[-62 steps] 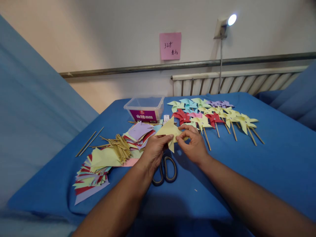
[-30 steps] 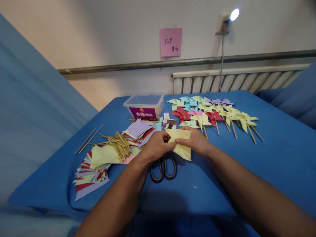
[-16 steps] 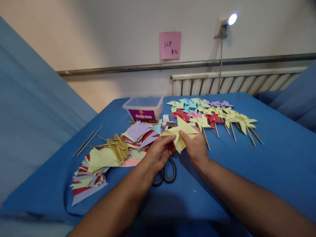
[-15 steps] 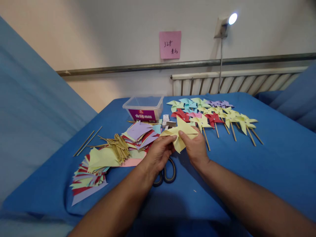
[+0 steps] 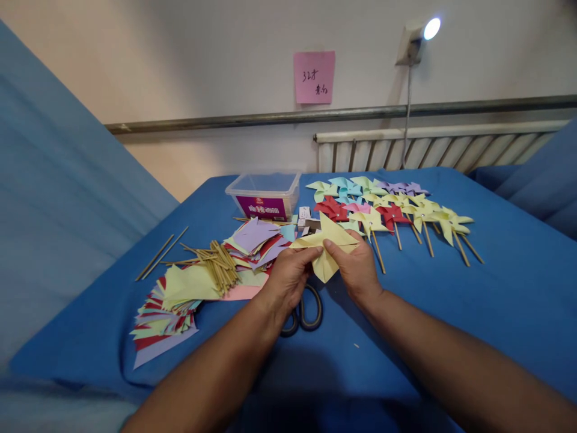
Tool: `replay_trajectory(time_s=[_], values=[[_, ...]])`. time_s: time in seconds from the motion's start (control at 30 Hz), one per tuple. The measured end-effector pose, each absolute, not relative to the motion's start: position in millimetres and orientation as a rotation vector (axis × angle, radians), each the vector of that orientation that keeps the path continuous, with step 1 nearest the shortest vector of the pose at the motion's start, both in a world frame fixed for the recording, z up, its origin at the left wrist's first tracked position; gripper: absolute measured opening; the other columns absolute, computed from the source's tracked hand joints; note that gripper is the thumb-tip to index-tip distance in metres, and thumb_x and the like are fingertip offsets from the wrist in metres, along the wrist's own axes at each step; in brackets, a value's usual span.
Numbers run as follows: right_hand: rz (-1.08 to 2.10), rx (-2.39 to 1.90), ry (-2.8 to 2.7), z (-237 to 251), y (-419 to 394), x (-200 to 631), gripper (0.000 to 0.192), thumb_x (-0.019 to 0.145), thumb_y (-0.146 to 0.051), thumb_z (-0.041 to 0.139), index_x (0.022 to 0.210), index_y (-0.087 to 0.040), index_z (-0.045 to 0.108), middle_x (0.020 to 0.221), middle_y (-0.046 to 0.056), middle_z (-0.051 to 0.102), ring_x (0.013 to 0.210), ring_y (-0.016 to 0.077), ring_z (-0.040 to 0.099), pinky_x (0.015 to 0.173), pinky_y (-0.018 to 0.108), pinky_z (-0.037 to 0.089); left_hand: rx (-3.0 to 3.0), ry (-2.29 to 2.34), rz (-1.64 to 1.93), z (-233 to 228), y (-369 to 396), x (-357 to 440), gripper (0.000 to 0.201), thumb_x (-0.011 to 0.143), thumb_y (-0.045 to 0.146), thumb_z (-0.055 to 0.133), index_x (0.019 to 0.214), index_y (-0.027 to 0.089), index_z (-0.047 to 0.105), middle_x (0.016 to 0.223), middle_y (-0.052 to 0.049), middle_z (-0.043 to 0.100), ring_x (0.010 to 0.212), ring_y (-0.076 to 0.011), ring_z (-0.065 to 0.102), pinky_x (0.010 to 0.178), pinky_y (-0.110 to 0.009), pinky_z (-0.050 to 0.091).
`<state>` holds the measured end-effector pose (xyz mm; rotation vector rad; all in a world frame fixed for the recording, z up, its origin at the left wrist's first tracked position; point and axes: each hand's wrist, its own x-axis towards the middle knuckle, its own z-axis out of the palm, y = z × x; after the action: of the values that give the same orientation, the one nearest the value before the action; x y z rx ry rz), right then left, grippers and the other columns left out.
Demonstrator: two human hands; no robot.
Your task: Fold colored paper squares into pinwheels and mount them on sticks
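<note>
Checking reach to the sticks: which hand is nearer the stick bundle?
Left. The left hand is just right of the sticks; the right hand lies farther right, across the yellow paper.

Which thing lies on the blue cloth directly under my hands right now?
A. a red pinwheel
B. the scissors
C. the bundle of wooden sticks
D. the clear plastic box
B: the scissors show their handle loops just below the left hand and right hand, which pinch the yellow paper.
</note>
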<state>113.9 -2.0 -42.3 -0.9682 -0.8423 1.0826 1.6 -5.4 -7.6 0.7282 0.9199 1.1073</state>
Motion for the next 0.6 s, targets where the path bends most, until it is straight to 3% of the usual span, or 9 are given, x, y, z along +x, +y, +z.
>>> replay_trajectory(time_s=[0.1,0.17,0.3,0.47,0.6], values=[[1.115,-0.932,-0.862,-41.3,-2.5,115.2,0.040,0.071,-0.039,0.075,0.102,-0.021,0.058,0.092,0.005,0.072,0.076,0.0208,0.068,0.071,0.038,0.057,0.719,0.926,1.137,-5.3,-3.2,-1.3,0.032,0.060,0.017,0.079,0.092,0.013,0.073,0.090,-0.010,0.076,0.078,-0.0223,0.070,0.074,-0.030,0.053],[1.023,-0.927,-0.926,-38.7,-3.8,118.8,0.043,0.076,-0.037,0.070,0.113,-0.022,0.055,0.107,0.008,0.069,0.086,0.0211,0.067,0.077,0.039,0.056,0.695,0.918,1.157,-2.4,0.4,-5.7,0.033,0.060,0.015,0.078,0.092,0.010,0.072,0.089,-0.011,0.075,0.076,-0.0220,0.069,0.074,-0.031,0.054],[0.671,-0.988,-1.255,-30.2,-9.3,129.2,0.052,0.077,-0.021,0.064,0.127,-0.030,0.052,0.140,0.010,0.048,0.112,0.0239,0.058,0.091,0.044,0.050,0.608,0.920,1.246,4.5,7.9,-15.9,0.035,0.062,0.010,0.075,0.097,0.010,0.072,0.093,-0.010,0.075,0.077,-0.0205,0.069,0.074,-0.029,0.055],[0.301,-0.956,-1.694,-21.6,-15.1,135.1,0.034,0.074,-0.014,0.066,0.103,-0.032,0.068,0.150,0.002,0.032,0.138,0.0306,0.034,0.109,0.053,0.033,0.586,0.874,1.230,7.9,8.8,-20.0,0.038,0.064,0.009,0.073,0.102,0.012,0.071,0.099,-0.008,0.075,0.080,-0.0193,0.069,0.073,-0.027,0.055],[0.221,-0.974,-1.765,-19.0,-13.3,136.2,0.014,0.077,-0.024,0.071,0.089,-0.031,0.071,0.145,0.001,0.039,0.135,0.0317,0.038,0.109,0.056,0.030,0.613,0.871,1.216,7.2,6.1,-17.9,0.041,0.061,0.010,0.075,0.102,0.012,0.070,0.099,-0.009,0.074,0.082,-0.0204,0.069,0.070,-0.027,0.055]])
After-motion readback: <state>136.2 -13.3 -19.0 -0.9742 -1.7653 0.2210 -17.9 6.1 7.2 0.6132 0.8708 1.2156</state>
